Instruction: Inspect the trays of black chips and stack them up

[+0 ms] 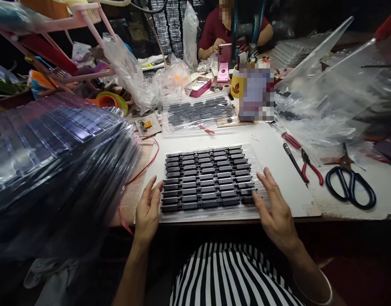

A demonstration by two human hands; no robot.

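A clear plastic tray [211, 215] lies on the white board in front of me, filled with rows of small black rectangular parts with comb-like pins [208, 196]. Along the tray's left edge is my left hand [148, 209], thumb and curled fingers closed at its side. My right hand [276, 211] is at the right edge, its fingers stretched and apart, with the thumb against the tray's corner area. The fingertips of the left hand are partly hidden by the tray edge.
Stacked clear trays [55, 157] crowd the left side. Behind the filled tray lies another bagged tray [198, 112]. Scissors [351, 187], red-handled pliers [312, 166] and a dark pen-like tool [295, 163] lie right. A person in a red top [211, 32] sits opposite.
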